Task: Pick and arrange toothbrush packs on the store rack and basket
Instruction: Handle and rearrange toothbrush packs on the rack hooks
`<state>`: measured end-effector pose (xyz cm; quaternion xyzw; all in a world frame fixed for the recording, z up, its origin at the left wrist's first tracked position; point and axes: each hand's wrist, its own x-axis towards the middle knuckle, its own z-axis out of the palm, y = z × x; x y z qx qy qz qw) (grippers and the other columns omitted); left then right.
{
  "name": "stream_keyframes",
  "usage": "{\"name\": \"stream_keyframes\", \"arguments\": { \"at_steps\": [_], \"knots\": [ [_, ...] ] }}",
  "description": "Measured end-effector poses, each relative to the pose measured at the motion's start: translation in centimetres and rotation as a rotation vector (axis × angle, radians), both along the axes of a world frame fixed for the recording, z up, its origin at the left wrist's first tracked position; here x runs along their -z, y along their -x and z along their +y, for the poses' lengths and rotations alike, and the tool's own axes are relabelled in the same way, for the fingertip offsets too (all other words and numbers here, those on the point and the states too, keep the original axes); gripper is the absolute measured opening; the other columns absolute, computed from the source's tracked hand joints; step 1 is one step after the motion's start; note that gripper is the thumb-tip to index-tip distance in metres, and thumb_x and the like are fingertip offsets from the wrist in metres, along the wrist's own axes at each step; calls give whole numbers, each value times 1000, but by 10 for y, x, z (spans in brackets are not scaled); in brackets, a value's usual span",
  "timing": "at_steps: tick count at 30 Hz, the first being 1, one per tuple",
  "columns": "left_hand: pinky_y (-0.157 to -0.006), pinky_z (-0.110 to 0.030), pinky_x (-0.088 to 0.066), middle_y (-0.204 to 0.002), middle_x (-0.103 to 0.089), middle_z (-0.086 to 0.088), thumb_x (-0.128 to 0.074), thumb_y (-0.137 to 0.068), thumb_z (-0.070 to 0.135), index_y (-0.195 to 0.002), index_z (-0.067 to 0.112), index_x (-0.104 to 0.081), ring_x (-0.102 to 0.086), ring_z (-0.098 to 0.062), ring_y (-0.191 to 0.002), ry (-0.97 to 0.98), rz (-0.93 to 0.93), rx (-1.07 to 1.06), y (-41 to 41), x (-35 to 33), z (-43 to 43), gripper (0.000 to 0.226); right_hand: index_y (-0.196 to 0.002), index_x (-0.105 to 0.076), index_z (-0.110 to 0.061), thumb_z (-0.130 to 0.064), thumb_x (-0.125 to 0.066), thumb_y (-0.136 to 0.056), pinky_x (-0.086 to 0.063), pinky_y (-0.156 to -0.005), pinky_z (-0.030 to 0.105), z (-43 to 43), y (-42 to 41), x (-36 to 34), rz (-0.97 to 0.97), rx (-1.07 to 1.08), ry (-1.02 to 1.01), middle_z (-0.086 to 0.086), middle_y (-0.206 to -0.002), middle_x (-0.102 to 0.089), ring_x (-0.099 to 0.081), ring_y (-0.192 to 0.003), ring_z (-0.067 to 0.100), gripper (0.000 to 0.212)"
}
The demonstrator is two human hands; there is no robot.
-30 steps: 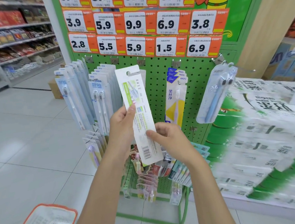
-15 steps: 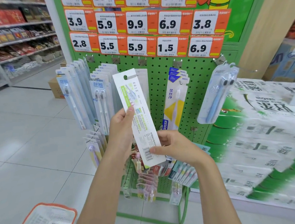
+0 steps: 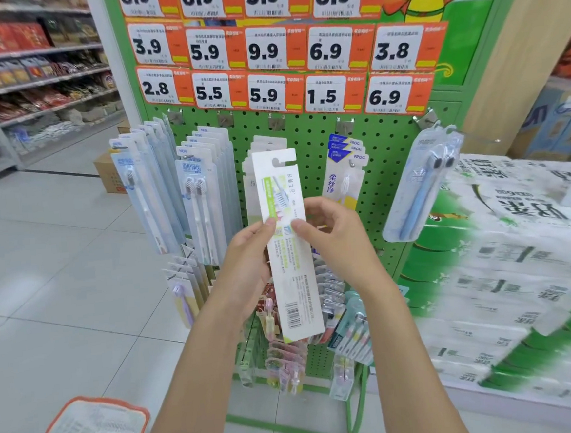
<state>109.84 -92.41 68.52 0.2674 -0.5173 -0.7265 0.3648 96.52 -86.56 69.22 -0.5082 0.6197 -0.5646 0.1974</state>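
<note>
Toothbrush pack [image 3: 288,267]: it is being held upright in mid-air at the centre of the view, printed back facing the camera and hang slot uppermost. It is resting on no peg and in no basket.

Hands: the left hand [image 3: 247,263] is gripping the pack's left edge, thumb on the face and fingers curled behind. The right hand [image 3: 337,239] is pinching the right edge at the same height.

At twelve o'clock of the pack, matching white packs [image 3: 265,148] are hanging on a peg of the green rack [image 3: 384,147]. Whether the slot is touching that peg cannot be told.

At nine o'clock, blue packs [image 3: 204,202] are hanging in full rows. At three o'clock, yellow packs [image 3: 344,184] are hanging. At six o'clock, small packs [image 3: 289,363] are crowding the lower pegs unevenly.

At seven o'clock, the basket [image 3: 104,403] is sitting on the floor, well apart and only partly in view.

Assessment: the picking appears done for this pack, while its hanging is pending. The lower rows are likely awaiting straightening, and no basket work is showing.
</note>
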Motion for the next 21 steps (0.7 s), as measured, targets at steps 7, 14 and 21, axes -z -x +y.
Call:
{"name": "stream_keyframes", "arguments": {
  "at_steps": [7, 14, 21],
  "knots": [
    [-96, -37, -53, -117, -71, -8, -40, -104, 27, -132, 16, -59, -66, -22, -110, 140, -14, 98, 0, 2, -4, 35, -137, -47, -34, -5, -62, -89, -48, -77, 22, -7, 3, -12, 161, 43, 20, -16, -110, -68, -59, -93, 4, 58],
    [-78, -12, -48, -96, -73, 10, -70, -88, 22, -107, 35, -52, -65, 6, -90, 356, -68, -59, 19, -3, -2, 30, -112, -71, -22, 2, -45, -97, -55, -92, 34, -2, 5, -28, 57, -52, -3, -5, -105, -75, -69, -101, 12, 38],
    [-69, -10, -46, -97, -66, 14, -72, -86, 36, -113, 36, -52, -63, 4, -84, 559, -241, -250, 32, -3, -5, 33, -108, -55, 11, -32, -44, -102, -58, -82, 48, -2, 21, -53, -6, -18, 25, 35, -102, -61, -62, -96, 47, 45]
  ]
}}
